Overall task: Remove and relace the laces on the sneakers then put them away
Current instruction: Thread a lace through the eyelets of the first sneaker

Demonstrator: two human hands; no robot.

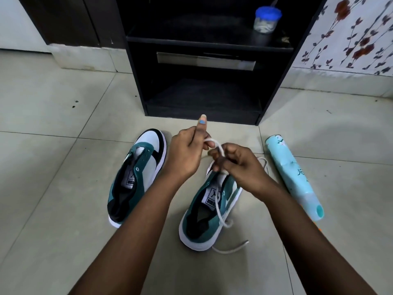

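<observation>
I have 2 sneakers on the tiled floor in front of me: the left sneaker (136,177) at 9 o'clock of my hands has bare eyelets, no lace in it at all. The right sneaker (209,209) sits under my hands at 6 o'clock, its white lace (221,211) trailing loose over the side and heel. My left hand (187,152) pinches a loop of that lace, thumb raised; my right hand (238,165) has its fingers curled, pinching the lace near the front eyelets. I judge unlacing nearly done; relacing both and storing them in the black shelf unit (204,67) at 12 o'clock remain. Tongue labels read "PUMA", blurrily. The pale blue spray can (293,177) at 3 o'clock shows "Je".
</observation>
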